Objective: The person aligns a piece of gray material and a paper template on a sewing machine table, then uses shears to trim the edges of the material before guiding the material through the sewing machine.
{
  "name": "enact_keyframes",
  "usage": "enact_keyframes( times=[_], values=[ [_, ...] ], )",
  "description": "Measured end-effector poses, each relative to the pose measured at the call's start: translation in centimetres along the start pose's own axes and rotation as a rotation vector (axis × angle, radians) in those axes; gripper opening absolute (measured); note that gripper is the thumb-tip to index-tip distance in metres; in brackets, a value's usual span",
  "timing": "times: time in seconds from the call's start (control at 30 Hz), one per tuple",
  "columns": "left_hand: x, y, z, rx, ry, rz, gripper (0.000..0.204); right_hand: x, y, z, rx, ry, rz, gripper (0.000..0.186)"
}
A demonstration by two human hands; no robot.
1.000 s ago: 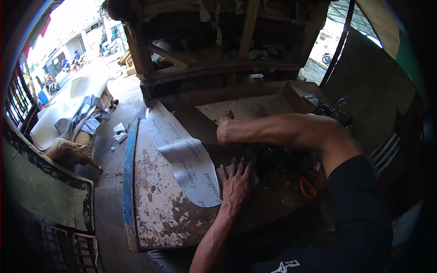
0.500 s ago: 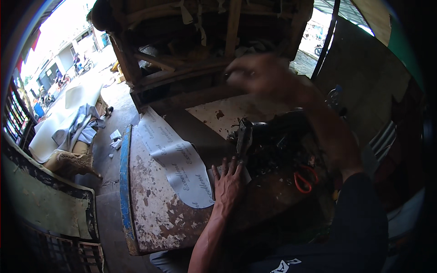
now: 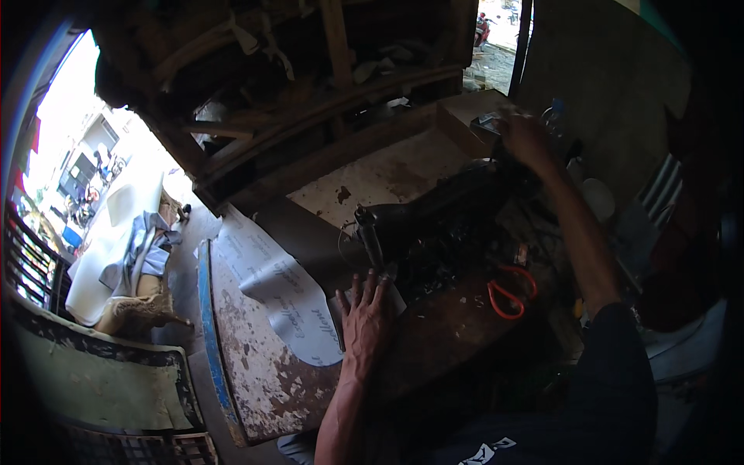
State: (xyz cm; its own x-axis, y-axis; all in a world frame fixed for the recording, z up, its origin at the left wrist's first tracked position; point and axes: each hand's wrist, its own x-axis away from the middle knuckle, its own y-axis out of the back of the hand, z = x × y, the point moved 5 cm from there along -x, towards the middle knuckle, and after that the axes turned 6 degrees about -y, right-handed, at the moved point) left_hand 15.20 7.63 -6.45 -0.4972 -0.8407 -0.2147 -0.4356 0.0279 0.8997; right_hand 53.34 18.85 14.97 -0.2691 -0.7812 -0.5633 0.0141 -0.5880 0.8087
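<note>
My left hand lies flat with its fingers stretched out, pressing on the right side of a pale grey printed upholstery sheet, and its fingertips are close to the needle end of a black sewing machine. A small pale piece shows beside those fingers. My right hand is at the far right end of the machine, by its handwheel end; blur and shadow hide what its fingers do. Orange-handled scissors rest on the table to the right of the machine bed.
The worn, peeling table has a blue edge on its left. Behind it stands a bare wooden furniture frame. A clear bottle stands at the back right. Foam and fabric lie on a carved piece at left.
My right hand has swung right and down from above the table to the machine's far right end. My left hand stays flat on the sheet. The whole view has shifted.
</note>
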Motion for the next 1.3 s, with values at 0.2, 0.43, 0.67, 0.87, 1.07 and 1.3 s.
enact_keyframes(
  times=[0.2,0.43,0.67,0.87,1.07,1.3],
  values=[
    [-0.8,0.8,-0.9,-0.018,0.007,0.022,0.047,16.7,-2.1,9.7,-0.704,0.054,0.828,0.022],
    [-1.3,0.6,-1.3,-0.030,0.012,0.036,0.048,15.0,-18.8,16.9,-1.023,0.349,0.707,0.029],
    [-1.2,0.8,-0.6,-0.039,0.044,0.040,0.049,13.1,-13.3,21.7,-0.809,0.428,0.707,0.029],
    [-1.2,0.7,-0.2,-0.056,0.017,0.057,0.050,14.1,-10.6,20.4,-1.222,0.305,0.441,0.029],
    [-1.0,0.9,-0.8,-0.042,-0.003,0.077,0.050,12.4,-11.7,22.1,-0.762,0.371,0.800,0.030],
    [-1.6,1.2,-0.3,-0.033,0.025,0.056,0.048,14.3,-12.0,20.1,-1.044,0.252,0.449,0.027]
  ],
)
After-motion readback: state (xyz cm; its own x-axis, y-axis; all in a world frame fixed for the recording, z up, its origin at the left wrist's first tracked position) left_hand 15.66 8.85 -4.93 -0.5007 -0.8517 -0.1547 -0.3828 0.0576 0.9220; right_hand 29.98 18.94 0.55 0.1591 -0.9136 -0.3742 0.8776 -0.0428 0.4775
